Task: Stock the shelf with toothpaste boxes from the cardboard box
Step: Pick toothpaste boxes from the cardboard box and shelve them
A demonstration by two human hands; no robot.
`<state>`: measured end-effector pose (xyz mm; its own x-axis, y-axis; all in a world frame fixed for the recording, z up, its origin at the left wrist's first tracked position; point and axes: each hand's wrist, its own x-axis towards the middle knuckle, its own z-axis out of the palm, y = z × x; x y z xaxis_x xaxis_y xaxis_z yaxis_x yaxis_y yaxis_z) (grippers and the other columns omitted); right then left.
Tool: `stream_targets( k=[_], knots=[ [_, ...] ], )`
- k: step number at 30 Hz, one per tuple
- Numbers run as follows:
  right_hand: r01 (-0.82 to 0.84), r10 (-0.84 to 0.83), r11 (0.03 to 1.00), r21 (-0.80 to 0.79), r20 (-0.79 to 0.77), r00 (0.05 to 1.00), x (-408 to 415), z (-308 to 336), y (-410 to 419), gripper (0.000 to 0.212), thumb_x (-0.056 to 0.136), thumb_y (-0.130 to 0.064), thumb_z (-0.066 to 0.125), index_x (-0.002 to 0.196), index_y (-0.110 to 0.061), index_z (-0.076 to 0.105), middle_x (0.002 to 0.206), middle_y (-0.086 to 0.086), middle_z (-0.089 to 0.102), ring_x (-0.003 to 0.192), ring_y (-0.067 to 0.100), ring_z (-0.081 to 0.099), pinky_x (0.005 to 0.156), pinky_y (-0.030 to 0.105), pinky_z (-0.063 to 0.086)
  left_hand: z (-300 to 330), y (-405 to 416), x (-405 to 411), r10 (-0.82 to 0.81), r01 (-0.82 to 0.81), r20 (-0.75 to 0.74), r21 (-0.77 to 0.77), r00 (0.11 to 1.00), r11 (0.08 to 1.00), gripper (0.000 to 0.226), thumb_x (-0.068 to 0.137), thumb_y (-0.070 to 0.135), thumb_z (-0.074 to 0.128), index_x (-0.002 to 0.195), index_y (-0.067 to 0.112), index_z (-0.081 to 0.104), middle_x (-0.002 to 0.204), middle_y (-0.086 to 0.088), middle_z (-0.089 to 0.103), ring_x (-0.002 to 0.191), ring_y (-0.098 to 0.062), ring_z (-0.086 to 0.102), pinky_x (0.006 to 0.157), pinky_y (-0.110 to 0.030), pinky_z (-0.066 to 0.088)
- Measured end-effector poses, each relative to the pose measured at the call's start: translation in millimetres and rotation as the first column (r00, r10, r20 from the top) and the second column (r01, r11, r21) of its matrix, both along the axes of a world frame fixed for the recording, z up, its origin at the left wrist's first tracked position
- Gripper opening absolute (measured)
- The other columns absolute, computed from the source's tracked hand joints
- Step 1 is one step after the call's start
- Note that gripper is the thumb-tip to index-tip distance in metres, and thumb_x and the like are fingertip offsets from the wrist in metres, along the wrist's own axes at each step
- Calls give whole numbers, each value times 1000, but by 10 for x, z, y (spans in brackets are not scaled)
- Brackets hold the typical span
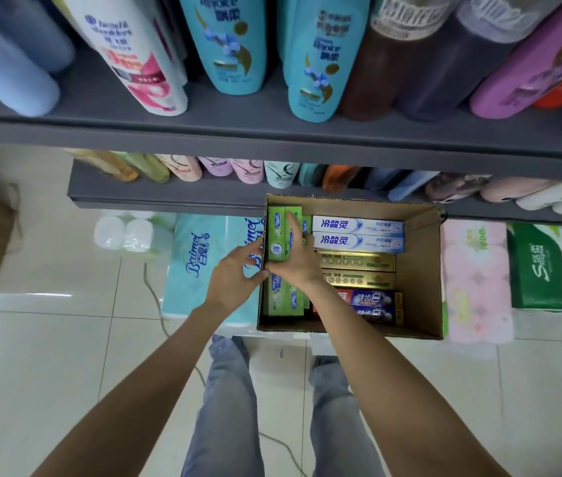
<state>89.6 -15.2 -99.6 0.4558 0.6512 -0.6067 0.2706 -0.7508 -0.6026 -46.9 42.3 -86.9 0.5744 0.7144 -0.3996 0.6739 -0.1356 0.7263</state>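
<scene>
— In the open carton (420,270) on the floor, under the lower shelf (169,192), what have the hands got?

— The green boxes (278,235). The right hand (298,266) lies over the upper pair at the carton's left side, index finger stretched up along them, the other fingers curled at their lower end, so its grip is on those green boxes. The left hand (235,280) is just outside the carton's left wall, thumb and fingers closing on the same end of the pair, touching the right hand.

— And the rest of the toothpaste?

— More green boxes (281,297) sit lower in that same left column. To the right, from top to bottom: two white-and-blue boxes (358,232), two gold boxes (358,270), then dark blue-and-red boxes (372,304) partly hidden by the right forearm. The right third of the carton shows bare cardboard.

— What surrounds it?

— Pale blue tissue packs (197,256) to the left, pink packs (472,277) and green packs (538,266) to the right, all on the tiled floor (49,339). Shampoo bottles (235,43) fill the top shelf (272,132) (teal ones in the middle, brown and purple to the right), and smaller pastel bottles (248,170) line the lower one.
</scene>
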Motion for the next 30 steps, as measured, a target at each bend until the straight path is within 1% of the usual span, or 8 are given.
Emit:
stream_targets(
  k=[3, 7, 11, 15, 18, 22, 25, 30],
  knots=[
    [63, -63, 998, 6, -13, 998, -21, -40, -12, 117, 66, -26, 81, 143, -50, -4, 143, 18, 23, 119, 41, 47, 94, 45, 47, -6, 19, -11, -12, 12, -12, -10, 1000, 1000, 59, 81, 23, 72, 135, 28, 49, 116, 7, 62, 99, -14, 63, 88, -35, 50],
    [21, -12, 995, -96, 96, 995, -64, -95, -88, 119, 70, -43, 78, 143, -47, -16, 148, 19, 15, 134, 45, 27, 102, 55, 38, -12, 13, -33, -8, 8, -4, -21, 1000, 1000, 60, 81, 24, 73, 135, 30, 48, 116, 9, 62, 98, -13, 63, 86, -37, 51],
    [-69, 97, 989, -127, 230, 968, -132, -75, -116, 121, 72, -44, 76, 144, -41, -21, 133, 19, 30, 118, 39, 40, 86, 42, 45, -5, 19, -28, -8, 7, -23, -20, 1000, 1000, 60, 81, 25, 72, 135, 30, 48, 117, 10, 62, 99, -12, 62, 87, -36, 51],
    [96, -97, 995, 12, 76, 992, -12, 80, -212, 112, 70, -36, 80, 148, -38, 0, 129, 17, 39, 112, 30, 50, 83, 35, 44, 52, 31, -16, -69, 74, -66, 67, 995, 995, 59, 83, 28, 70, 137, 26, 46, 124, 0, 56, 107, -18, 58, 87, -33, 48],
    [243, -218, 959, 144, -166, 962, 155, 336, -422, 94, 71, -12, 79, 144, -23, 21, 131, 8, 50, 107, 15, 55, 84, 20, 45, 244, 17, 36, -9, 7, 20, 97, 1000, 995, 52, 87, 27, 65, 135, 21, 47, 127, -3, 52, 109, -17, 54, 89, -32, 47],
    [372, -267, 904, 211, -400, 877, 292, 776, -783, 87, 74, -6, 77, 140, -30, 25, 116, -8, 54, 101, 2, 60, 85, 27, 52, 728, -141, 235, 130, -99, 146, -204, 981, 974, 42, 88, 25, 63, 129, 21, 52, 112, 8, 59, 93, 1, 57, 85, -17, 47],
    [387, -220, 871, 304, -462, 859, 380, 1075, -999, 84, 76, -4, 74, 138, -32, 25, 114, -13, 53, 99, -4, 60, 82, 22, 53, 1083, -459, 545, 225, -94, 183, -538, 957, 837, 46, 87, 28, 63, 130, 21, 48, 112, 4, 63, 99, -6, 62, 83, -21, 52],
    [361, -143, 837, 412, -472, 870, 750, 1521, -1338, 64, 85, -13, 67, 138, -30, 33, 125, -13, 57, 111, 2, 59, 88, 23, 51, 1498, -969, 1020, 361, -179, 257, -535, 897, 826, 19, 86, 22, 66, 105, 21, 60, 98, 2, 69, 76, -1, 65, 63, -14, 49]
  ],
)
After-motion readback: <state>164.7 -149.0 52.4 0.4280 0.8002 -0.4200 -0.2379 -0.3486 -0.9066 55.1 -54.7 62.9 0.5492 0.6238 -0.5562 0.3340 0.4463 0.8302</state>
